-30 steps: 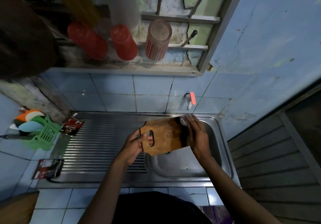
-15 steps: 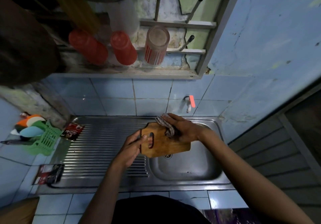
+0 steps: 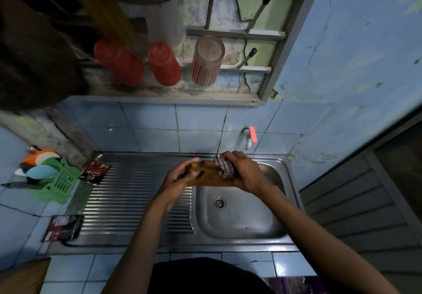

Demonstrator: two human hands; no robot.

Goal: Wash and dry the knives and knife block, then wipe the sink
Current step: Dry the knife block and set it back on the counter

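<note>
A flat brown wooden board with a slot handle (image 3: 209,175) is held over the far edge of the steel sink (image 3: 283,232), tilted so I see it nearly edge-on. My left hand (image 3: 179,176) grips its handle end. My right hand (image 3: 243,172) grips a checked cloth (image 3: 225,168) and presses it against the board's right part. The basin below holds only the drain (image 3: 219,203).
A ribbed draining board (image 3: 127,202) lies left of the basin, with sachets (image 3: 96,172) (image 3: 64,227) at its edges. A green basket with utensils (image 3: 57,183) stands at the far left. A tap (image 3: 249,136) sticks out of the tiled wall. Upturned cups (image 3: 163,64) hang on the rack above.
The board has tipped from facing me to nearly edge-on and moved toward the wall. My right hand with the cloth has slid along it to the right end.
</note>
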